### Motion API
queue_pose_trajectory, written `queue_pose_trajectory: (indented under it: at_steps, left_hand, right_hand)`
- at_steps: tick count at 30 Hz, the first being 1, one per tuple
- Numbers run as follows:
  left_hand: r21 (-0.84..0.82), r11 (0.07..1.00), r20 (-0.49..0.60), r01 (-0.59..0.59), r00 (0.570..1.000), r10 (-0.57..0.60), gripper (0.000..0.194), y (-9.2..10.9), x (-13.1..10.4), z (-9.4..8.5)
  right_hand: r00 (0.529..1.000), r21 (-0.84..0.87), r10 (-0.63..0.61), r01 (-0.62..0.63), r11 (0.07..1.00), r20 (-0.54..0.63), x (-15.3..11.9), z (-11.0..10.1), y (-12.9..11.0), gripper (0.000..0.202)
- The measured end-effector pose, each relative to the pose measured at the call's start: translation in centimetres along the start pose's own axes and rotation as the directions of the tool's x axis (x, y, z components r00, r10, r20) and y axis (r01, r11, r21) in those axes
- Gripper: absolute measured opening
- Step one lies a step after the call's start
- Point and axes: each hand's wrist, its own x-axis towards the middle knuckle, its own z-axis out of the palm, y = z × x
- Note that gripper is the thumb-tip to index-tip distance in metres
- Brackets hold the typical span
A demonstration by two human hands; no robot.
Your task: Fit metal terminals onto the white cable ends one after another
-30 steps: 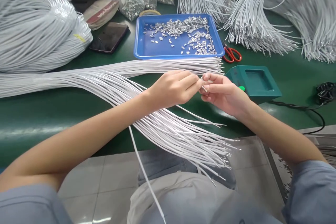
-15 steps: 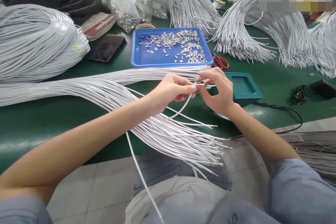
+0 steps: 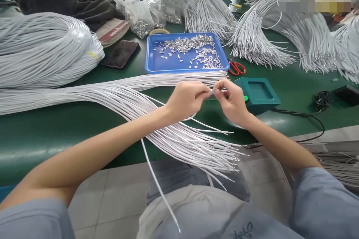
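Note:
My left hand [image 3: 186,99] is closed in a pinch on a light grey cable near its end; most of that cable is hidden behind the hand. Just to its right, my right hand [image 3: 231,101] pinches the thin tip of the same cable between thumb and fingertips. The fingertips of both hands almost meet. Below and under my left forearm lies a fanned bundle of grey cables [image 3: 179,138] with bare, shiny ends. One loose cable [image 3: 158,186] hangs down over my lap. A teal box-shaped device [image 3: 262,91] with a green spot on its side stands right behind my right hand.
A blue tray [image 3: 161,65] of small metal terminals lies beyond my hands. Red-handled scissors [image 3: 237,68] are beside it. A phone [image 3: 120,54], a coiled cable bundle [image 3: 47,48] and bags of terminals [image 3: 143,18] are left. More cable bundles [image 3: 255,37] lie at back right, near a black cord [image 3: 322,100].
My left hand has turned so its back faces up and hides the cable loop. My right fingers have closed in on the cable tip. The view has shifted slightly.

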Motion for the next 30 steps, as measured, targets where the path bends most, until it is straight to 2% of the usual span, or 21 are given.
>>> queue_pose_trajectory:
  at_steps: [2,3,4,5,7,8,9,11,12,14,18,22,30]
  left_hand:
    - [0.231,0.944,-0.039,-0.235,0.967,0.25,0.02,-1.2,-0.1,0.0]
    - [0.283,0.912,-0.03,-0.297,0.948,0.318,0.021,-1.7,-0.1,0.0]
    - [0.294,0.904,-0.036,-0.311,0.941,0.336,0.021,-2.2,-0.1,0.0]
    - [0.26,0.927,-0.062,-0.271,0.953,0.296,0.019,-2.5,-0.1,0.1]
    - [0.062,0.995,-0.101,-0.079,0.991,0.085,0.012,-2.9,-0.2,0.6]
    - [-0.069,0.997,-0.075,0.041,0.996,-0.047,0.012,-3.0,-0.2,0.9]
    - [-0.184,0.971,-0.019,0.154,0.987,-0.16,0.021,-3.0,-0.3,1.2]
    - [-0.307,0.901,0.101,0.305,0.952,-0.288,0.041,-3.0,-0.4,1.8]
    - [-0.319,0.885,0.128,0.339,0.941,-0.314,0.046,-3.0,-0.4,2.0]
    - [-0.306,0.884,0.133,0.354,0.935,-0.328,0.043,-3.1,-0.3,2.1]
    - [-0.311,0.884,0.142,0.35,0.937,-0.321,0.028,-3.4,-0.2,2.0]
    - [-0.372,0.845,0.172,0.385,0.923,-0.344,0.028,-3.6,-0.1,2.1]
    - [-0.419,0.792,0.22,0.443,0.896,-0.385,0.026,-3.2,0.1,2.1]
  right_hand:
    - [0.991,0.144,0.113,-0.122,0.982,0.069,0.2,0.4,-0.3,0.013]
    - [0.986,0.166,0.139,-0.153,0.974,0.093,0.4,0.4,-0.3,0.013]
    - [0.983,0.147,0.152,-0.166,0.975,0.103,0.6,0.3,-0.4,0.012]
    - [0.983,0.086,0.155,-0.164,0.983,0.102,0.8,0.1,-0.4,0.011]
    - [0.985,-0.16,0.152,-0.138,0.977,0.081,1.1,-0.9,-0.4,0.01]
    - [0.985,-0.319,0.152,-0.118,0.94,0.083,1.2,-1.6,-0.3,0.011]
    - [0.983,-0.478,0.157,-0.091,0.873,0.099,1.3,-2.2,-0.2,0.014]
    - [0.951,-0.68,0.216,-0.007,0.734,0.222,1.5,-3.4,0.0,0.024]
    - [0.924,-0.728,0.252,0.041,0.685,0.289,1.6,-3.9,0.1,0.026]
    - [0.87,-0.762,0.306,0.115,0.637,0.386,1.8,-4.3,0.3,0.027]
    - [0.843,-0.81,0.355,0.15,0.566,0.404,2.8,-4.2,0.2,0.025]
    - [0.796,-0.838,0.409,0.209,0.505,0.445,3.6,-4.0,-0.1,0.022]
    - [0.809,-0.81,0.359,0.227,0.54,0.466,3.5,-4.0,-0.2,0.021]
